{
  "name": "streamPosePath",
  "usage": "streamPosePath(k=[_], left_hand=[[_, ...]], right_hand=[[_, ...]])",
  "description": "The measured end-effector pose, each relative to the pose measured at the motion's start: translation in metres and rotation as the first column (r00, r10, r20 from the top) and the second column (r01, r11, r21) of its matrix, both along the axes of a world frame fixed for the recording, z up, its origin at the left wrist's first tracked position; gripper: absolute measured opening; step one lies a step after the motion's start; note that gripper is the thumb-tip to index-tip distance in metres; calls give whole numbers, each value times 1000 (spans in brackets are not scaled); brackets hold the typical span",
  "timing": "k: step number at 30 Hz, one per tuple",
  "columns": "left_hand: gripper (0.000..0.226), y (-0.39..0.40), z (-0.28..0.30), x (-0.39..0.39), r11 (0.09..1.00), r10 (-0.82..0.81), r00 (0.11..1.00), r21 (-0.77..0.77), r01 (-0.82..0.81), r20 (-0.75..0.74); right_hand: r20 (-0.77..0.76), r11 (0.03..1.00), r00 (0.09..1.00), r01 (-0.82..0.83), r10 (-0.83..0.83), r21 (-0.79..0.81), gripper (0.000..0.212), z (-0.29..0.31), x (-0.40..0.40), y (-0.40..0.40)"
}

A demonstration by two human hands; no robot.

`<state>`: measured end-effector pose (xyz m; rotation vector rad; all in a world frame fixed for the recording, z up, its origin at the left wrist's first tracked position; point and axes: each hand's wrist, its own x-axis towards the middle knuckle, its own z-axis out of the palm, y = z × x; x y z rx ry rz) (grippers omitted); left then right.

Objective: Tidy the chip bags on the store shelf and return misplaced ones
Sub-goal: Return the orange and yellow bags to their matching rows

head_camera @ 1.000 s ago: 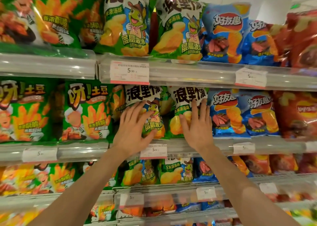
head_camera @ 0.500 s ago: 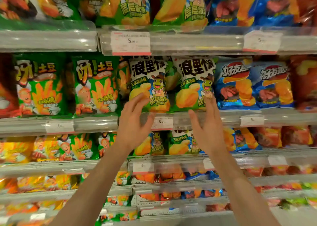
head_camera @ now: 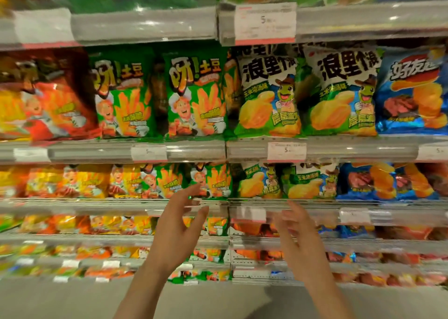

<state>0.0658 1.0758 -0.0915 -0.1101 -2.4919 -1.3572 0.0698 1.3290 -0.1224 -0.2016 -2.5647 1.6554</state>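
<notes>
Two green-and-white frog chip bags (head_camera: 268, 93) (head_camera: 339, 93) stand upright side by side on the middle shelf (head_camera: 339, 149), between green fries bags (head_camera: 194, 95) and a blue chip bag (head_camera: 412, 90). My left hand (head_camera: 177, 229) and my right hand (head_camera: 298, 241) hover in front of the lower shelves, fingers spread, holding nothing and touching no bag. Smaller frog bags (head_camera: 261, 183) sit on the shelf below, just above my hands. The image is motion-blurred.
Red and orange bags (head_camera: 48, 100) fill the left of the middle shelf. Price tags (head_camera: 287, 151) hang on the shelf rails. Several lower shelves (head_camera: 121, 238) hold more small bags. The grey floor (head_camera: 60, 299) shows at the bottom.
Both hands have come off the frog bags on the middle shelf and dropped lower. The view has tilted down and shifted left, showing more lower shelves and the floor.
</notes>
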Motion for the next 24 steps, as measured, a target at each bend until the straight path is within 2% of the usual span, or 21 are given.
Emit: streamPosePath(k=[3,7,10,15,19,24], left_hand=[[42,-44,-10,5,1000,9,998,21,-10,55],[41,-120,-15,2,1000,-22,998,13,21,63],[39,-189,-16,-4,998,-56,996,18,54,66],[42,-303,-6,-10,997,-71,996,1,72,59],[44,-364,3,-14,998,-59,997,-16,60,41],[45,-400,25,-32,999,-17,1000,42,18,-26]], right_hand=[[25,999,999,41,-41,18,64,-5,5,-32],[57,993,992,114,-114,1,54,-4,2,-97],[73,989,986,148,-147,-16,60,0,4,-160],[-1,975,989,144,-146,169,53,17,15,-274],[-52,953,994,111,-100,282,70,35,17,-341],[-152,906,987,114,-56,408,53,55,7,-387]])
